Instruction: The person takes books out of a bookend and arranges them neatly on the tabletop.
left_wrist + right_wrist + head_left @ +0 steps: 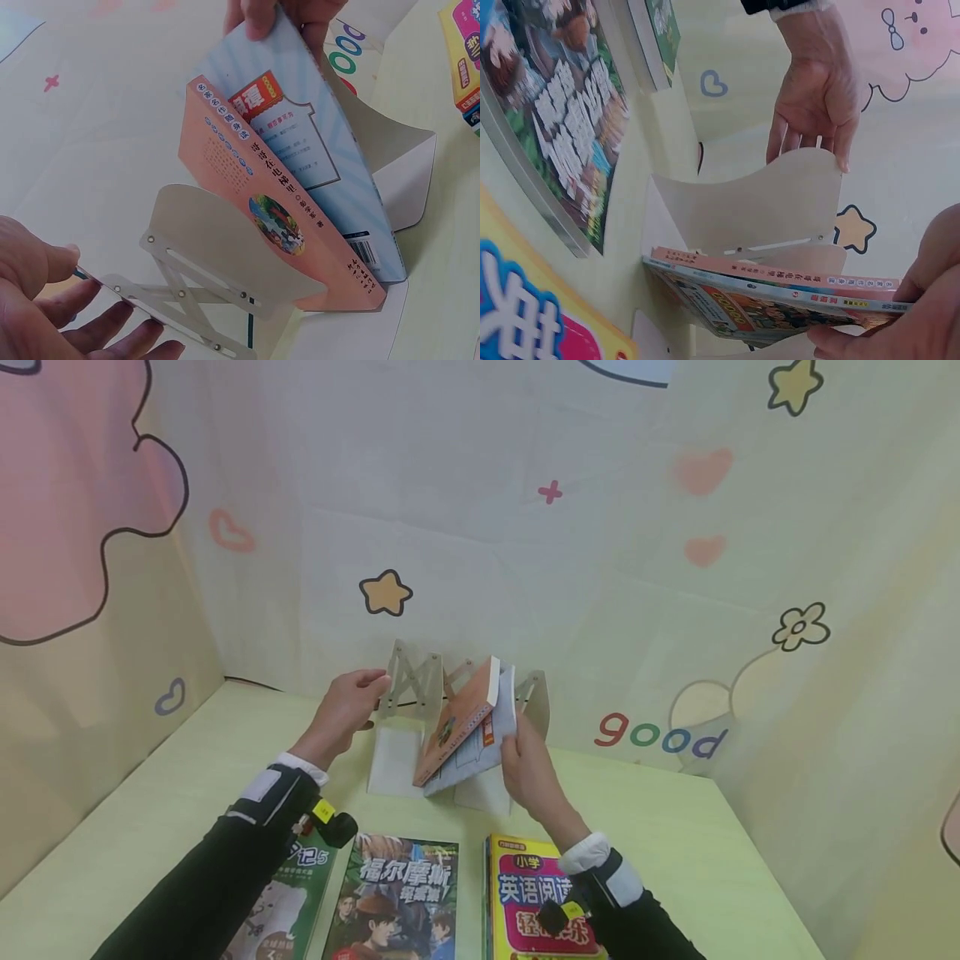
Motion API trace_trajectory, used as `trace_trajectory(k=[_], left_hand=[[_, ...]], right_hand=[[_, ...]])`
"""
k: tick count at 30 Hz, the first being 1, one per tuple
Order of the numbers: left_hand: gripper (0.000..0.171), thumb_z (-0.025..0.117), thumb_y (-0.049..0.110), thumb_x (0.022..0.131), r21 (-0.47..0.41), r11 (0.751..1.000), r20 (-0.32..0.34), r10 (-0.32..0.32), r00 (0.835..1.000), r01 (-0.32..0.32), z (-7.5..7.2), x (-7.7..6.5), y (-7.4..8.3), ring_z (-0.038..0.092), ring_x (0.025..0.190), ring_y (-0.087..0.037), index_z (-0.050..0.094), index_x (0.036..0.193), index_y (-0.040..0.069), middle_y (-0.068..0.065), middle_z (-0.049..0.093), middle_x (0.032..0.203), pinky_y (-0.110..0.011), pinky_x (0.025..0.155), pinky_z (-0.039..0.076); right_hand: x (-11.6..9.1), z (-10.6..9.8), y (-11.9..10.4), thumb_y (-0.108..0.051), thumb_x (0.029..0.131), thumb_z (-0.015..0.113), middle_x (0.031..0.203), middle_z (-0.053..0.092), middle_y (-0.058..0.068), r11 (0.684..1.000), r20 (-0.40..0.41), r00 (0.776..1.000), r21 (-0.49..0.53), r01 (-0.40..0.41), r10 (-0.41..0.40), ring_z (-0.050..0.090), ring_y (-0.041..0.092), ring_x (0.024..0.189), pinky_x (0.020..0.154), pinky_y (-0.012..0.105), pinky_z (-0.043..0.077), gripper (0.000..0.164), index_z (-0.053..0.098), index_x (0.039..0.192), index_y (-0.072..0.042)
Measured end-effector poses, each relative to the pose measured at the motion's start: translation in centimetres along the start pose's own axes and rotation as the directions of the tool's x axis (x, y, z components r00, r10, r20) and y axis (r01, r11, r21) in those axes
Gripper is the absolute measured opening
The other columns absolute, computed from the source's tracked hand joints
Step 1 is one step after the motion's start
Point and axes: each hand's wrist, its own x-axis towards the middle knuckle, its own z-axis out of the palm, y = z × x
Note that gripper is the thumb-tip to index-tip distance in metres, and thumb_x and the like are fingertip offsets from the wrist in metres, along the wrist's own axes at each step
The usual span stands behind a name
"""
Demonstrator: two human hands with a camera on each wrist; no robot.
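At the table's back stands an expandable cream book stand (431,685) with crossed metal bars. My left hand (343,710) pinches the edge of its left end panel between thumb and fingers. My right hand (534,772) grips the upper edge of a light blue book (300,82), which is tilted between the stand's panels. Against that book leans an orange book (277,210), its spine and an oval picture facing the left wrist view. Both books lean with their lower ends at the stand's white base plates (393,764).
Nearer me on the pale yellow table (652,827) lie a green book (288,902), a comic-style book (397,893) and a yellow and pink stack of books (525,881). A printed cloth (465,527) hangs behind the stand and at both sides.
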Motion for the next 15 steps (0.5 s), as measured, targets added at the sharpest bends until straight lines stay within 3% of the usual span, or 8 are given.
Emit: trace_trajectory(k=[7,15], left_hand=[[0.054,0.049,0.030,0.111,0.012,1.000,0.011,0.001,1.000,-0.002,-0.3,-0.1,0.1,0.047,0.139,-0.043,0.040,0.158,0.004,-0.021,0.045,0.156,-0.058,0.108,0.045],[0.054,0.048,0.029,0.111,0.017,1.000,0.024,0.006,1.000,-0.007,-0.3,-0.1,0.2,0.046,0.139,-0.043,0.039,0.158,0.003,-0.021,0.044,0.157,-0.057,0.110,0.045]], right_hand=[[-2.2,0.0,0.1,-0.002,0.109,0.037,0.147,0.048,0.027,0.983,0.048,0.998,0.173,-0.053,0.045,0.055,0.045,0.131,0.102,0.058,0.048,0.044,0.029,0.153,0.000],[-4.2,-0.5,0.3,-0.004,0.109,0.038,0.150,0.046,0.025,0.966,0.036,0.996,0.244,-0.086,0.079,0.053,0.046,0.133,0.103,0.059,0.048,0.046,0.028,0.154,-0.004]])
